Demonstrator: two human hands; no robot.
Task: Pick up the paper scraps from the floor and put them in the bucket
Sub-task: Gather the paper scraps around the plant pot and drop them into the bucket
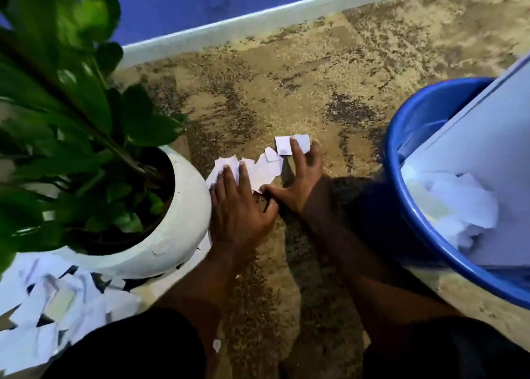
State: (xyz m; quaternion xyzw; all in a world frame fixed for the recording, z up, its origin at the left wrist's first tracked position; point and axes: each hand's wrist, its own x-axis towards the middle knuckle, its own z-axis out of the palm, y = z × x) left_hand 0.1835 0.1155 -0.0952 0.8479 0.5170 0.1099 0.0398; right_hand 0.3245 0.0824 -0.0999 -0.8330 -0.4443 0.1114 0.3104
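Note:
Several white paper scraps [265, 167] lie on the speckled floor in the middle of the view. My left hand [239, 209] lies flat with spread fingers on the left scraps beside the white pot. My right hand [299, 182] is spread over the right scraps, its fingertips on a small square piece [282, 146]. Neither hand has lifted anything. The blue bucket [401, 160] stands at the right, holding crumpled white paper [459, 203]. Another heap of scraps [57, 307] lies at the lower left.
A white round pot [177, 235] with a leafy green plant [71, 106] stands at the left, touching my left hand. A blue wall with a pale skirting [229, 31] runs across the back. A white panel [493, 126] overhangs the bucket. One tiny scrap [216, 345] lies between my knees.

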